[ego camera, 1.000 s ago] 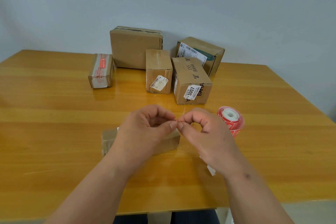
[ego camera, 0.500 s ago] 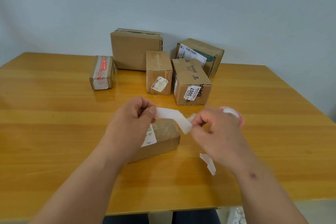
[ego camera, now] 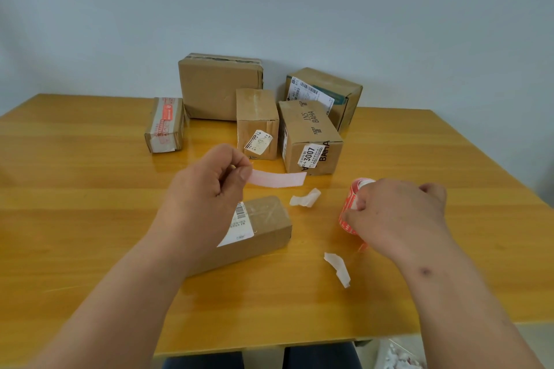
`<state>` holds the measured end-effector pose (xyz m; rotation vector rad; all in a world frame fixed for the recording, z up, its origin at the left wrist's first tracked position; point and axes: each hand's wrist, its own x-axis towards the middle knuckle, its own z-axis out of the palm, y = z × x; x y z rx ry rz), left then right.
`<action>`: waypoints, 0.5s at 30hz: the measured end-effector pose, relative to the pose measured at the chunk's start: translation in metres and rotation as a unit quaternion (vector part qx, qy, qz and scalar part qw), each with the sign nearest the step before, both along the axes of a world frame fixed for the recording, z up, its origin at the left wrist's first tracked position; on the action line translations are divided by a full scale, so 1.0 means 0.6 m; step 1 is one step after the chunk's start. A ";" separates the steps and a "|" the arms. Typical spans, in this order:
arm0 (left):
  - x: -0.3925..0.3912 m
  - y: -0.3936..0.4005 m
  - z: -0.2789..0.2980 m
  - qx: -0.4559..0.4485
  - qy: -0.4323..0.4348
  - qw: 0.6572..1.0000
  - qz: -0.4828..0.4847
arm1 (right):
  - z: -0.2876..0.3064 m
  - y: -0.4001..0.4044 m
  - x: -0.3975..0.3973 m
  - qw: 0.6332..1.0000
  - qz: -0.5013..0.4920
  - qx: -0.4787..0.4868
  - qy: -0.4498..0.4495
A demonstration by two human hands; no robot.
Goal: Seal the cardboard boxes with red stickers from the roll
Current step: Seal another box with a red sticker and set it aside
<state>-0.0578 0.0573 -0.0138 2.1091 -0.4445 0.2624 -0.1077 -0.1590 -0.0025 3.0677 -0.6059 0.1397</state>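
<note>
Meanwhile, left hand (ego camera: 207, 189) pinches sticker (ego camera: 278, 179) above box (ego camera: 257, 228).

The wooden bench (ego camera: 90, 249) carries five cardboard boxes (ego camera: 220, 87) grouped at upper centre, one box (ego camera: 263, 228) at centre, a red sticker roll (ego camera: 347, 207) at right, and two paper scraps (ego camera: 305, 198).

Left hand (ego camera: 207, 192) raised above the near cardboard box (ego camera: 257, 231), pinching one end of a pale pink sticker strip (ego camera: 277, 179) that juts rightward. Right hand (ego camera: 395, 213) curled around the red sticker roll (ego camera: 349, 204) on the wooden table (ego camera: 90, 219). Two crumpled white backing scraps (ego camera: 305, 197) (ego camera: 338, 268) near the roll; five more boxes (ego camera: 220, 85) grouped at the far side.
</note>
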 end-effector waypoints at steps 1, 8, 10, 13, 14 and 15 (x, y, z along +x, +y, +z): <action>-0.001 -0.001 0.001 0.004 -0.006 1.000 -0.002 | -0.005 0.001 0.002 1.000 0.021 0.006 -0.017; -0.016 -0.009 0.009 -0.040 -0.037 0.998 -0.008 | -0.010 0.026 0.005 0.922 0.063 0.346 -0.160; -0.017 -0.010 0.005 -0.044 -0.054 0.997 -0.014 | -0.006 0.043 0.008 0.814 0.017 0.564 -0.136; -0.017 -0.009 -0.002 -0.007 -0.117 0.993 -0.022 | -0.005 0.058 0.013 0.645 -0.016 0.760 -0.075; -0.017 -0.008 -0.003 0.019 -0.144 0.989 -0.021 | -0.009 0.060 0.014 0.622 -0.012 0.779 -0.075; -0.017 -0.007 -0.005 0.044 -0.167 0.985 -0.022 | -0.011 0.061 0.015 0.614 0.000 0.785 -0.086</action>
